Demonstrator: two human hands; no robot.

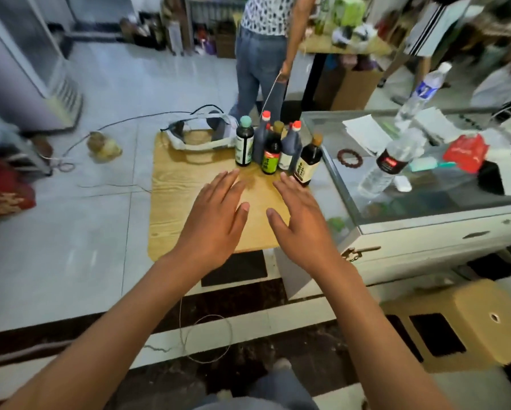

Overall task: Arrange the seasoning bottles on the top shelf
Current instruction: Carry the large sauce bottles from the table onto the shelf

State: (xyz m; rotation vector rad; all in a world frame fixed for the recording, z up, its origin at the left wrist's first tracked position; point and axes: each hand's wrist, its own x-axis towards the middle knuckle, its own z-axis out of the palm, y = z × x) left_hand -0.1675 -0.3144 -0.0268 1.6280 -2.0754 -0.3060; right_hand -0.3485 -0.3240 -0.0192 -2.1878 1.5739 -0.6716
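Both hands are stretched out flat over the wooden shelf [171, 202], palms down, fingers straight and a little spread. The left hand [215, 211] holds nothing, and the right hand [301, 217] also holds nothing. They are side by side, near to each other, with the thumbs turned inward.

The bottles [273, 146] stand in a tight group at the far right part of the shelf, just beyond the fingertips. There are five or six of them; two have red caps, one a teal cap, the others brownish caps. The right-most bottle [309, 161] stands very near to the right edge of the shelf, beside the glass counter [425, 202]. A white headset [201, 134] lies on the far part of the shelf, left of the bottles.

I think the step now is to reach for the first bottles. To do it well, it is better to take one bottle in each hand from the outside of the group, holding it at the body and not at the cap. The bottles touch each other, so a careless pull may knock a neighbour over. The one near the edge should be moved first, because it could fall off.
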